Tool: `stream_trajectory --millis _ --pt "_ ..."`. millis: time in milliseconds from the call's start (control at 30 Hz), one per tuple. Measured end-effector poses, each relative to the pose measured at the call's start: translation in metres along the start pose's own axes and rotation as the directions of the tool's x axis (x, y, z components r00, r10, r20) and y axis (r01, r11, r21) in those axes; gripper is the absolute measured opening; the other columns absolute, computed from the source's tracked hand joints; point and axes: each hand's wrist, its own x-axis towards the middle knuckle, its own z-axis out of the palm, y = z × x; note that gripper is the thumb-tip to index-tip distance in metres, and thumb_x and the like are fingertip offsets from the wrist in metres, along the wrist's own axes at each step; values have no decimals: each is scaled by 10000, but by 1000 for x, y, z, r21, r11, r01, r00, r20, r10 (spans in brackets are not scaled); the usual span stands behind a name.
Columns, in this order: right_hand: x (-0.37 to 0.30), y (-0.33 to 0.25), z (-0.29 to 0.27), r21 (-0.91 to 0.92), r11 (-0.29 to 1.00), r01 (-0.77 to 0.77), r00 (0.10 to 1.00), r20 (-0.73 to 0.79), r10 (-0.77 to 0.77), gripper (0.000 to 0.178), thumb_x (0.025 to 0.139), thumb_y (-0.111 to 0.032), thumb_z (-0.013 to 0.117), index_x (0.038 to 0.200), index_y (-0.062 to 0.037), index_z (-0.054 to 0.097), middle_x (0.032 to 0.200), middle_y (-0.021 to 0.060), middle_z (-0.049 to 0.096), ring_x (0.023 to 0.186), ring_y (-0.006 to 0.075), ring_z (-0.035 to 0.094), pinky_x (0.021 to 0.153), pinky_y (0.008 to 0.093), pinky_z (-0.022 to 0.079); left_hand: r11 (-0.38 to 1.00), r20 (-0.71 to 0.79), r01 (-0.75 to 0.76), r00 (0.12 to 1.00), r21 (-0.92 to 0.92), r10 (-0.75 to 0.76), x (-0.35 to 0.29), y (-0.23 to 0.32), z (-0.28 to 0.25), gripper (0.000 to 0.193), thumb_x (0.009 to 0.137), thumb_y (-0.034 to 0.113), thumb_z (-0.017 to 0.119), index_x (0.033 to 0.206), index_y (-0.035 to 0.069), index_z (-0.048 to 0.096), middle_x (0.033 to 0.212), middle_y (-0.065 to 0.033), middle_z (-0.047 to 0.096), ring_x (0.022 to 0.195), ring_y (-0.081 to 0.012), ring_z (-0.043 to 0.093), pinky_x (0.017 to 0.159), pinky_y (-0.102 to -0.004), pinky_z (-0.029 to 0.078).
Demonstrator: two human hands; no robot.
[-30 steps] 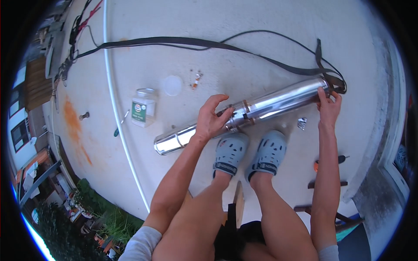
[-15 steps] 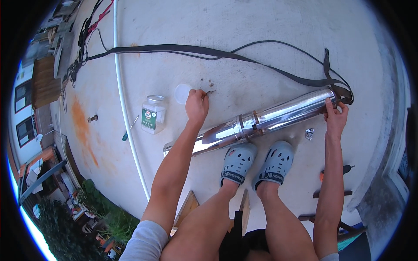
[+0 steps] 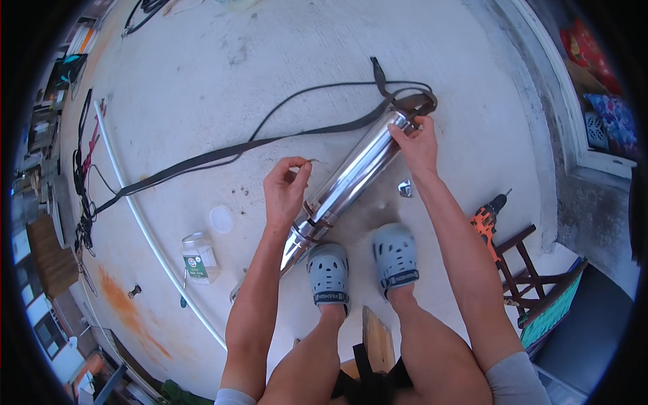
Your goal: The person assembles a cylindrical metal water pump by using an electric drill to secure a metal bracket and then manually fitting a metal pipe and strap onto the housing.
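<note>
A long, shiny metal cylinder [image 3: 361,165], which looks like a submersible pump, lies slanted on the concrete in front of my feet. My right hand [image 3: 421,150] grips its far end, thumb on the metal, beside the black flat strap [image 3: 223,154] and a thin black cable [image 3: 290,94]. Pinched between thumb and forefinger, a small thin dark piece [image 3: 313,161] sticks out of my left hand [image 3: 283,192], left of the cylinder. Its kind is too small to make out. My left forearm covers part of the cylinder's near end.
Left of my arm are a clear jar [image 3: 200,260], a round white lid [image 3: 221,219] and a long white pipe [image 3: 140,219]. A crumpled silver scrap [image 3: 405,188] lies right of the cylinder. Farther right are an orange drill [image 3: 484,221] and a dark stool frame [image 3: 530,266].
My view has turned toward the right. The left hand has risen from the floor beside the lid, carrying the small piece closer to the cylinder. The right hand stays at the cylinder's end.
</note>
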Motion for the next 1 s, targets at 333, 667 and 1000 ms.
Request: stream_trajectory --millis 333,667,1000 --pt "-21 -26 -10 2 998 -56 998 24 56 585 818 -356 839 1217 -37 552 755 36 621 679 158 619 650 327 508 979 13 26 999 202 -30 19 -65 -12 116 917 64 714 1007 -9 716 802 -55 692 683 -104 598 655 -257 491" --pt "-12 -18 -9 116 988 -101 993 74 93 578 801 -326 858 1199 -49 544 762 60 692 679 171 680 632 328 519 974 231 -101 962 -204 148 53 21 98 141 854 -30 751 994 -25 762 1109 -91 685 927 -122 678 858 -249 571" --pt "-9 -26 -14 88 987 -135 989 75 128 567 772 -237 889 1152 -10 535 700 114 713 629 173 702 588 307 520 946 367 -34 917 -322 158 63 16 121 209 878 -53 718 1076 -7 765 1158 -87 675 1025 -126 636 902 -257 524"
